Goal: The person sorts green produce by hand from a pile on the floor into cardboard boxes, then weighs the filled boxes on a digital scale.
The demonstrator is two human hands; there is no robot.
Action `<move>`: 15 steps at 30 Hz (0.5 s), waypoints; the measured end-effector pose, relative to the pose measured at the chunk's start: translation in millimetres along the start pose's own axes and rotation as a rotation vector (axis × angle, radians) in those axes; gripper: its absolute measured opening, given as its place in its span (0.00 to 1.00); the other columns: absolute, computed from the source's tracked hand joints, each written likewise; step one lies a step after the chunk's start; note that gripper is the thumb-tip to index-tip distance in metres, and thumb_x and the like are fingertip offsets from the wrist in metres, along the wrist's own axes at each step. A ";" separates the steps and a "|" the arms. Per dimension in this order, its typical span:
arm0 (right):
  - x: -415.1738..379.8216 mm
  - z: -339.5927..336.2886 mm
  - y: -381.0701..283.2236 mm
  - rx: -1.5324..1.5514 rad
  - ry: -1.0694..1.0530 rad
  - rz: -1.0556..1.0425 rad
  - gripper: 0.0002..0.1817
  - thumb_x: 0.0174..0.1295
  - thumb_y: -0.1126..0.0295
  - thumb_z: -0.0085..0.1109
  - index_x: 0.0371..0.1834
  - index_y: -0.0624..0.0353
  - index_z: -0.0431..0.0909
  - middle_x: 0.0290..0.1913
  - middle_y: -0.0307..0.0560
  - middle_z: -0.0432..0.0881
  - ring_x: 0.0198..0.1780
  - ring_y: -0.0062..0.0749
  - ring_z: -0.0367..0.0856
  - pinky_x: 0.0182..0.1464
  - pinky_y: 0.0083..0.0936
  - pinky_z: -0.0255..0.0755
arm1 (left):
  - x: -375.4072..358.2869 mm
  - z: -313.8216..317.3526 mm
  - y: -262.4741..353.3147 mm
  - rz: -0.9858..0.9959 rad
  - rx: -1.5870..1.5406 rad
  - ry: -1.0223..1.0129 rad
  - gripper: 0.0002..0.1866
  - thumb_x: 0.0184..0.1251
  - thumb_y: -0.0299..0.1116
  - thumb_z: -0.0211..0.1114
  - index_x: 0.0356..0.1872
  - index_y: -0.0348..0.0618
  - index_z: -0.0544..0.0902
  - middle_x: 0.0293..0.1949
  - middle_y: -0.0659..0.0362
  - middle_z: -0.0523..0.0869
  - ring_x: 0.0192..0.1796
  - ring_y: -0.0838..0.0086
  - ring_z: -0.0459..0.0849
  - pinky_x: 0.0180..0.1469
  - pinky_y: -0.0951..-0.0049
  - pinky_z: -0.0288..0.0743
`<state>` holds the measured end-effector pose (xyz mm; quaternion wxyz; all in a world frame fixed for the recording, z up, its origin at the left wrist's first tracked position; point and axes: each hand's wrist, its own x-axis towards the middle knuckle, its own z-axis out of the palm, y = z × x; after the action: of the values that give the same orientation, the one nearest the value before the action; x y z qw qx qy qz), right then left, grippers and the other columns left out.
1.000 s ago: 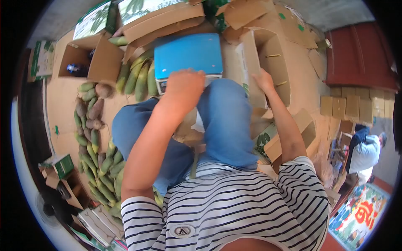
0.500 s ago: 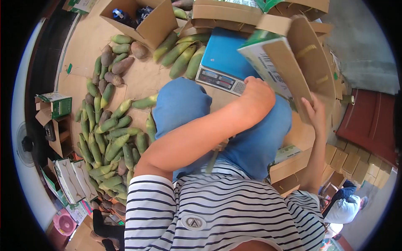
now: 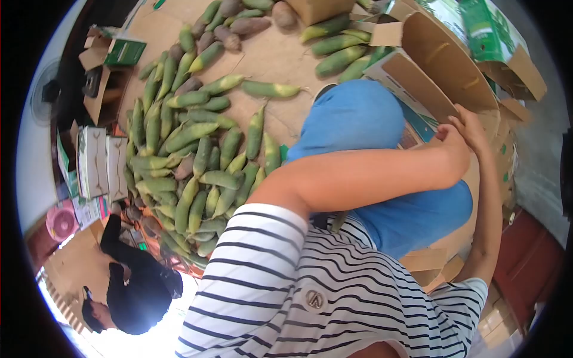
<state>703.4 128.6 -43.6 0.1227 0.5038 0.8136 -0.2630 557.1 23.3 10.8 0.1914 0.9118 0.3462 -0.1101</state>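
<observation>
An open cardboard box (image 3: 444, 51) lies tilted over the blue scale (image 3: 419, 123), hiding most of it. At the box's near edge, the fingers of my right hand (image 3: 473, 130) are closed on the cardboard. My left hand (image 3: 452, 150) crosses over from the left and meets the right hand there. Its fingers are curled together, and anything between them is hidden. Left of my knees a large pile of long green radishes (image 3: 197, 140) covers the floor. Several more green radishes (image 3: 339, 45) lie just left of the box.
Printed green-and-white cartons (image 3: 486, 36) stand beyond the box. At far left are white cartons (image 3: 94, 161) and a pink fan-like object (image 3: 61, 221). A person in black (image 3: 140, 286) is at lower left. Brownish-red roots (image 3: 250, 25) lie among the radishes.
My left hand has moved from the scale's keypad to the box edge beside my right hand. The box now covers more of the scale. The view has turned left.
</observation>
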 end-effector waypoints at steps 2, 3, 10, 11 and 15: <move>3.7 9.3 12.0 0.108 0.011 -0.021 0.19 0.56 0.68 0.59 0.50 0.62 0.72 0.43 0.58 0.79 0.47 0.53 0.77 0.49 0.37 0.69 | -7.7 -7.6 -3.5 0.027 0.033 -0.020 0.21 0.50 0.36 0.67 0.47 0.41 0.83 0.46 0.48 0.83 0.50 0.51 0.79 0.46 0.48 0.67; 0.4 7.3 4.6 0.074 0.035 -0.022 0.21 0.55 0.68 0.60 0.52 0.61 0.71 0.47 0.57 0.78 0.51 0.52 0.75 0.52 0.37 0.68 | -10.5 -10.0 -4.8 0.040 0.038 -0.032 0.21 0.50 0.37 0.68 0.48 0.42 0.83 0.47 0.48 0.82 0.50 0.51 0.79 0.46 0.48 0.67; -14.2 -18.0 -42.2 -0.122 0.199 -0.081 0.28 0.57 0.65 0.61 0.61 0.58 0.68 0.59 0.57 0.72 0.61 0.44 0.71 0.61 0.33 0.64 | 2.6 -13.9 11.2 0.014 0.050 -0.136 0.23 0.53 0.40 0.67 0.52 0.46 0.81 0.51 0.48 0.81 0.53 0.53 0.77 0.47 0.48 0.67; -12.4 -16.3 -39.7 -0.016 0.210 -0.036 0.28 0.57 0.65 0.61 0.61 0.58 0.68 0.59 0.56 0.72 0.61 0.42 0.70 0.61 0.32 0.63 | -0.2 -17.0 10.0 0.032 0.065 -0.134 0.22 0.53 0.39 0.66 0.51 0.46 0.81 0.50 0.49 0.81 0.52 0.54 0.78 0.47 0.49 0.68; -19.8 -3.8 -42.8 0.286 0.262 0.170 0.26 0.60 0.61 0.58 0.60 0.58 0.69 0.60 0.52 0.72 0.62 0.37 0.70 0.61 0.29 0.64 | -30.9 -39.4 6.6 -0.291 0.068 0.137 0.24 0.52 0.31 0.66 0.52 0.41 0.76 0.46 0.49 0.81 0.49 0.54 0.79 0.47 0.58 0.72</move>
<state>675.0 100.6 -18.2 -0.0352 0.6129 0.7314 -0.2968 541.5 17.4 58.4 0.1182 0.8633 0.4830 -0.0861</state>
